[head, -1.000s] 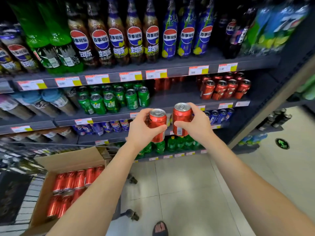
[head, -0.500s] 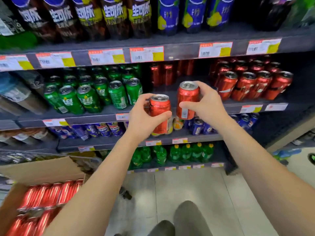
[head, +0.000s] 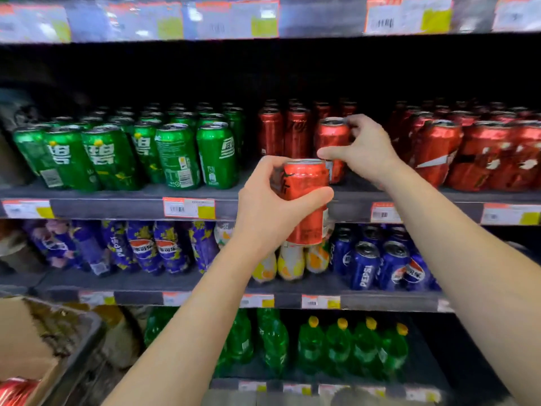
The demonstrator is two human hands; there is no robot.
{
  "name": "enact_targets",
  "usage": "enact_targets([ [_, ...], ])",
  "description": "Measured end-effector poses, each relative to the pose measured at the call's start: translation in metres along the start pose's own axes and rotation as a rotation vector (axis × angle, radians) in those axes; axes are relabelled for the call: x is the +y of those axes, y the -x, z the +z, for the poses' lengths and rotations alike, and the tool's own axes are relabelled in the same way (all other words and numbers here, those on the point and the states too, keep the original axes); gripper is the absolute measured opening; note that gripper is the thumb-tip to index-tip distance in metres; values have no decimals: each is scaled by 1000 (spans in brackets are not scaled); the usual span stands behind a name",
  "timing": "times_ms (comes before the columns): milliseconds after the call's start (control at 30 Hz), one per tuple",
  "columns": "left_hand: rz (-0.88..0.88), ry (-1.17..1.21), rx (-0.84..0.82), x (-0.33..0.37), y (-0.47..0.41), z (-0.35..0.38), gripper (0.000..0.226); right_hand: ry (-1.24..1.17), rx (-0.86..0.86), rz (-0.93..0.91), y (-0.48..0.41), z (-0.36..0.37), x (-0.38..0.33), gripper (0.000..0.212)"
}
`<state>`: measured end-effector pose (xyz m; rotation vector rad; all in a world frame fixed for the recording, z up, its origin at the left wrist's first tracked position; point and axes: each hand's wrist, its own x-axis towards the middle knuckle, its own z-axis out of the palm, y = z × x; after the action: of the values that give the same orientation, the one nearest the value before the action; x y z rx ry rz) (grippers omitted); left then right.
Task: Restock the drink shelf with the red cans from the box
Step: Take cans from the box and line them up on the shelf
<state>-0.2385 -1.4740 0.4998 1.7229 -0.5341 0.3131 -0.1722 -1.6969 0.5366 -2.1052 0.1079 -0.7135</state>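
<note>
My left hand (head: 265, 212) grips a red can (head: 307, 200) in front of the edge of the can shelf (head: 117, 205), upright and clear of the board. My right hand (head: 366, 148) holds a second red can (head: 332, 142) by its side, standing on or just above the shelf board behind the left-hand can. Two rows of red cans (head: 281, 133) stand just left of it. More red cans (head: 483, 153) fill the shelf to the right. The cardboard box (head: 26, 341) shows at the bottom left with a red can (head: 14, 391) in its corner.
Green cans (head: 131, 153) fill the left half of the same shelf. Blue cans (head: 380, 265) and purple bottles (head: 146, 247) stand one shelf down, green bottles (head: 336, 347) below that. Price tags (head: 188, 208) line the shelf edges. The shelf above overhangs closely.
The view has closed in on the shelf. My right hand has carried its can forward into the gap among the red cans. My left hand still holds its can at the shelf front.
</note>
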Motion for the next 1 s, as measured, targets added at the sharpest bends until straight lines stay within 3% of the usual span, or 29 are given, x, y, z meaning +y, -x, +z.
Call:
enact_targets([
  [233, 82, -4, 4, -16, 5, 8, 50, 86, -5, -63, -25, 11, 16, 75],
  [467, 120, 9, 11, -14, -14, 10, 49, 299, 2, 56, -65, 13, 12, 78],
  [800, 153, 34, -46, -15, -29, 9, 53, 193, 38, 108, -80, 25, 23, 77],
  [1000, 146, 56, -31, -13, -30, 16, 53, 280, 36, 78, -81, 27, 23, 60],
])
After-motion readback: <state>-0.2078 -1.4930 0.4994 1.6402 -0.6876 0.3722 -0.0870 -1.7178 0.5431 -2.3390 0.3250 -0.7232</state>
